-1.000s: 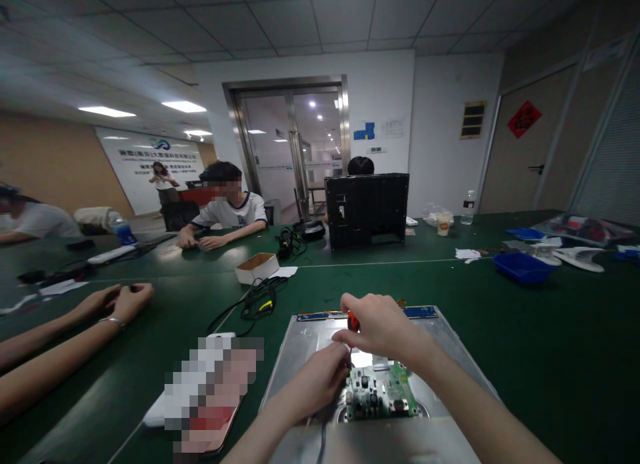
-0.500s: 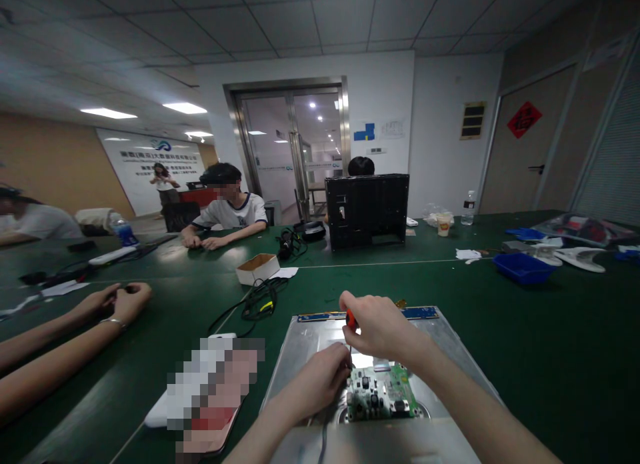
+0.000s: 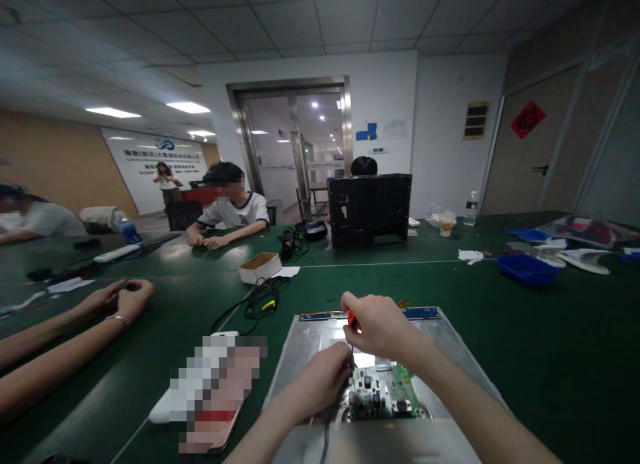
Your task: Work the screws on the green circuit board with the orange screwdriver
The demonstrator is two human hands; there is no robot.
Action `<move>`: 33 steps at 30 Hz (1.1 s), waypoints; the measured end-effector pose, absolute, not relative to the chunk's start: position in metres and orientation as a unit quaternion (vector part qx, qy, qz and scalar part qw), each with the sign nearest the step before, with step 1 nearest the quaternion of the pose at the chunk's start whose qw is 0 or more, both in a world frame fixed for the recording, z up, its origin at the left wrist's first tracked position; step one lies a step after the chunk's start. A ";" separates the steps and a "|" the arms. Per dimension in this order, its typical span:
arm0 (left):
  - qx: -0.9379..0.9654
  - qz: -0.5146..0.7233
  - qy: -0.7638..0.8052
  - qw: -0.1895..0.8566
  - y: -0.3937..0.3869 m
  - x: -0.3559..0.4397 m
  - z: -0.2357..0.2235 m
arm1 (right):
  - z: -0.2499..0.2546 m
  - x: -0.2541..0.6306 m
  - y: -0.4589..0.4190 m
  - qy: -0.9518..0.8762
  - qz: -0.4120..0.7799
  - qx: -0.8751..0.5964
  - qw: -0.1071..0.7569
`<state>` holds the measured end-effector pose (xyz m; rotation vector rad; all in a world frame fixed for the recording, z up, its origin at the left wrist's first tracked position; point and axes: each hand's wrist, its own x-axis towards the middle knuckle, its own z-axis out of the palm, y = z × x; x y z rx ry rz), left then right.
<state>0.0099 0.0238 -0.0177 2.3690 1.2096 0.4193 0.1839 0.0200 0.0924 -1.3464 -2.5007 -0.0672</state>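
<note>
A: Hands?
B: Red-handled screwdriver is gripped in the right hand, shaft down. Left hand is curled by the shaft's lower end; whether anything is pinched can't be told.
A: Board?
B: Circuit board is carried on the metal panel, just right of the left fingers. Panel is supported on the near tabletop.

I can read 福 on the red diamond-shaped paper stuck to the beige wooden door. Over on the wide white wall board, under a blue swirl logo, I make out 大数据科技有限公司; the clear glass double door's small lettering escapes me.
</note>
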 end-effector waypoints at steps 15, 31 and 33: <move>0.860 0.139 0.441 0.216 0.024 0.009 -0.018 | 0.091 0.183 0.021 -0.867 -0.037 -0.473 0.153; 0.852 0.142 0.454 0.217 0.022 0.011 -0.015 | 0.094 0.183 0.020 -0.865 -0.028 -0.482 0.137; 0.855 0.153 0.445 0.220 0.024 0.011 -0.018 | 0.094 0.183 0.018 -0.868 -0.024 -0.474 0.145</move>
